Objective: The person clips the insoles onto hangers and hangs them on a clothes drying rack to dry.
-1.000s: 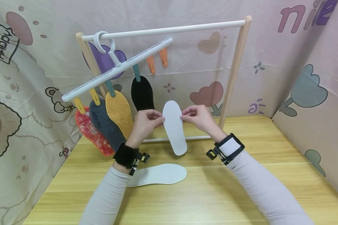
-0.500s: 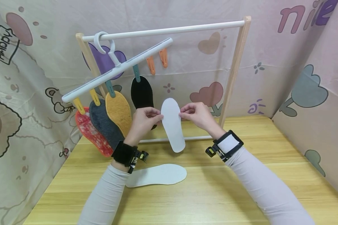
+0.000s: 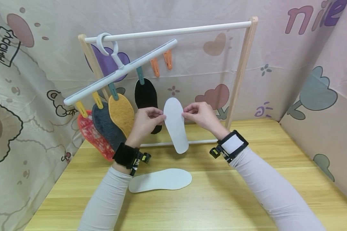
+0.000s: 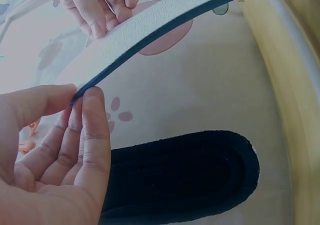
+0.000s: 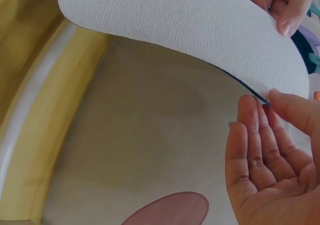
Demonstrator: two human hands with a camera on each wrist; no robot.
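A white insole (image 3: pixel 175 125) with a dark underside edge hangs upright between my hands, above the table. My left hand (image 3: pixel 146 123) pinches its left edge near the top between thumb and fingertips. On the opposite edge, my right hand (image 3: pixel 201 116) pinches it the same way, as the right wrist view shows with the textured white face (image 5: pixel 190 20). Behind the left hand a black insole (image 3: pixel 146 94) hangs from a teal clip (image 3: pixel 140 75). Two orange clips (image 3: pixel 155 67) on the hanger (image 3: pixel 124 70) hold nothing. A second white insole (image 3: pixel 162 180) lies flat on the table below.
Yellow, dark grey and red insoles (image 3: pixel 121 112) hang from clips at the hanger's left half. The hanger hooks onto the white top bar (image 3: pixel 173 31) of a rack with wooden posts (image 3: pixel 241 72). The wooden table (image 3: pixel 248 199) meets patterned cloth walls behind and at the sides.
Both hands have lifted the white insole slightly upward and a little to the left, toward the hanger. More of the black insole's lower end and of the insole on the table now shows.
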